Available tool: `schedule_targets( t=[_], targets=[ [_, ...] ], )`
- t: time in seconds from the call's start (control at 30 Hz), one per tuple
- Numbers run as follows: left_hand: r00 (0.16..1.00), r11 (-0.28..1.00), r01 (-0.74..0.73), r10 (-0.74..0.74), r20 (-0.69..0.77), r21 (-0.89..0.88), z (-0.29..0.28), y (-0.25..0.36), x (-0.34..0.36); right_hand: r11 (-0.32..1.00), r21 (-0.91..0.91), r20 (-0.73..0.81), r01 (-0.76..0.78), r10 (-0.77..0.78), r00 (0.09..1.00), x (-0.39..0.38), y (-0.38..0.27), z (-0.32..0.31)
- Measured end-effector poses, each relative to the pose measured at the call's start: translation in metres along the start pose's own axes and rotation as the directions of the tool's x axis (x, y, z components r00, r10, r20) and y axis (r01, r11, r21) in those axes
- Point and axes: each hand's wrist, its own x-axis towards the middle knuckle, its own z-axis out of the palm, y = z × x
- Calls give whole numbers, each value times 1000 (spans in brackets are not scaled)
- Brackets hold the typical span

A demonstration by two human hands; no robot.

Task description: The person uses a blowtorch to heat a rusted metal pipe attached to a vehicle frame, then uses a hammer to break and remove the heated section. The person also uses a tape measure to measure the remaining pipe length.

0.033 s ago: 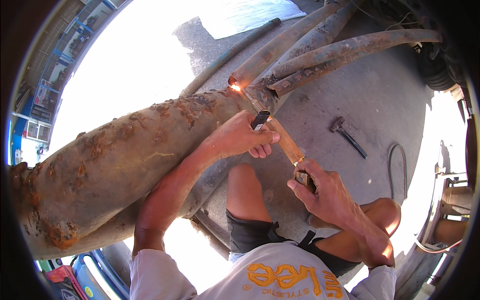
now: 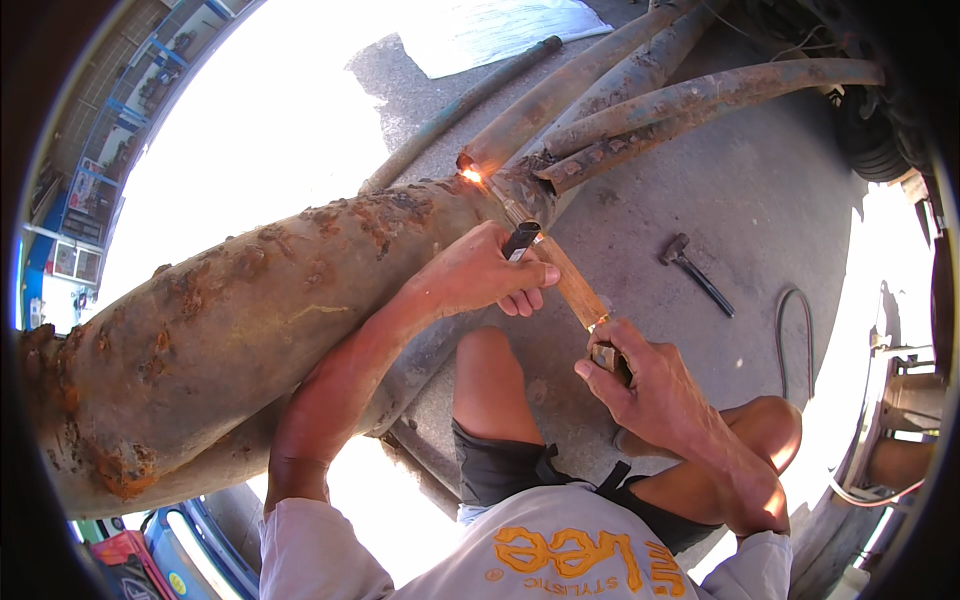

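Observation:
A cutting torch (image 2: 572, 282) with a copper-brown body slants up and left, and its tip glows bright against the end of a rusty pipe (image 2: 520, 115). My right hand (image 2: 650, 390) is wrapped round the brass rear end of the torch. Closer to the nozzle, my left hand (image 2: 485, 272) is closed on a small black-ended object (image 2: 521, 241), its thumb beside the torch body. My left wrist and forearm lie along a thick, rust-scabbed pipe (image 2: 230, 320). What the curled fingers of my left hand hold underneath is partly hidden.
More rusty pipes (image 2: 720, 88) meet the thick one at the upper right. A hammer (image 2: 697, 274) lies on the concrete floor, with a hose (image 2: 795, 335) farther right. A thin dark pipe (image 2: 460, 110) and a white sheet (image 2: 490, 35) lie beyond the joint. My bent knees are below the torch.

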Motion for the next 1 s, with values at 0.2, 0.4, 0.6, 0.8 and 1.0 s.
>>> schedule_targets(
  t=[0.2,0.4,0.6,0.8,1.0],
  targets=[
    [1000,1000,1,-1,9,-4,-1,-1,1,1000,2,27,-24,24,999,0,1,-1],
    [1000,1000,3,-3,10,0,-1,-1,2,1000,6,12,5,-5,1000,1,2,0],
    [1000,1000,8,-8,6,5,-1,0,1,1000,8,10,9,-9,1000,1,1,-1],
    [1000,1000,13,-13,0,2,-1,2,0,999,37,23,-16,15,1000,2,1,-1],
    [1000,1000,11,-11,-4,5,-1,2,-1,999,53,14,-13,13,1000,2,0,-1]
  ],
)
